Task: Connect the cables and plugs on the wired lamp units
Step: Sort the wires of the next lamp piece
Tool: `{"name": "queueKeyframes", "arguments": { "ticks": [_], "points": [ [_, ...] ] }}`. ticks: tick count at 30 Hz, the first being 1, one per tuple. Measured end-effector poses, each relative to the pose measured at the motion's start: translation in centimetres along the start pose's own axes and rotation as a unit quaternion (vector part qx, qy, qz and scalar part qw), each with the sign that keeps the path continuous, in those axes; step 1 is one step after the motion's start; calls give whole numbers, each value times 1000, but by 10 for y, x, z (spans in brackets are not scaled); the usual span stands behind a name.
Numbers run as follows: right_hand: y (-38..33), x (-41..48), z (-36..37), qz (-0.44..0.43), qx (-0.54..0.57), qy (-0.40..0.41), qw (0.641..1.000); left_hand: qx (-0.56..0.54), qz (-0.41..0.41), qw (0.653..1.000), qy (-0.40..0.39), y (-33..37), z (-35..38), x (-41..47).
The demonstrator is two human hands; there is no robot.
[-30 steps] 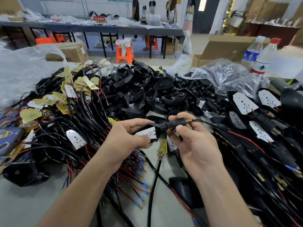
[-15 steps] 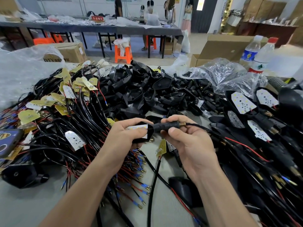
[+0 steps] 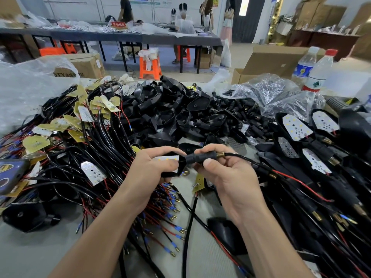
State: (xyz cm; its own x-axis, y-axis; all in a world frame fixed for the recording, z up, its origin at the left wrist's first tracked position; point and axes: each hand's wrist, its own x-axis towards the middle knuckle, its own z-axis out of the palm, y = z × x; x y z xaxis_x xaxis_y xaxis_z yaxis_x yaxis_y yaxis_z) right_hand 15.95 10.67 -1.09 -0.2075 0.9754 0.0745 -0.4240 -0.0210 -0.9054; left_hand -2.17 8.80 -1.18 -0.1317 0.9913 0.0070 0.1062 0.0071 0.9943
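My left hand (image 3: 149, 170) grips a black lamp housing (image 3: 174, 167) with a white LED board (image 3: 167, 158) set in it, thumb lying across the board. My right hand (image 3: 226, 173) pinches the housing's black stem sleeve (image 3: 197, 158), which ends in a brass nut (image 3: 219, 155). A black cable (image 3: 241, 157) runs out of the nut to the right. Both hands hold the unit above the grey table, in the middle of the view.
Wired LED boards with black and red leads (image 3: 86, 149) pile up at left. Empty black housings (image 3: 180, 115) heap at centre back. Assembled lamp units (image 3: 297, 129) lie at right. Plastic bags, two water bottles (image 3: 319, 71) and cardboard boxes stand behind. A loose housing (image 3: 24, 215) lies front left.
The LED board has gone further into the housing and my left thumb now covers it. Both hands rose slightly. The stem sleeve sits closer against the housing.
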Motion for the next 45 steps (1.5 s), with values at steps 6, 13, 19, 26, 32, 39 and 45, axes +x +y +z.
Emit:
{"name": "queueKeyframes", "arguments": {
  "ticks": [6,13,19,26,32,39,45],
  "points": [
    [4,2,-1,14,3,-12,1000,9,-7,1000,11,1,4,0],
    [7,1,1,-21,-22,-28,999,-43,-18,999,-26,3,11,-2],
    [7,5,1,-61,-49,5,997,-69,1,998,13,8,11,-1],
    [7,9,-4,-100,-68,94,988,72,56,976,198,8,9,-3],
    [4,6,-2,-59,6,94,994,-162,-93,976,111,13,14,0],
    [3,3,2,-26,69,102,992,113,-2,972,204,12,15,-5],
    [6,0,7,-61,13,81,995,408,32,888,209,10,6,-6]
  ]
}}
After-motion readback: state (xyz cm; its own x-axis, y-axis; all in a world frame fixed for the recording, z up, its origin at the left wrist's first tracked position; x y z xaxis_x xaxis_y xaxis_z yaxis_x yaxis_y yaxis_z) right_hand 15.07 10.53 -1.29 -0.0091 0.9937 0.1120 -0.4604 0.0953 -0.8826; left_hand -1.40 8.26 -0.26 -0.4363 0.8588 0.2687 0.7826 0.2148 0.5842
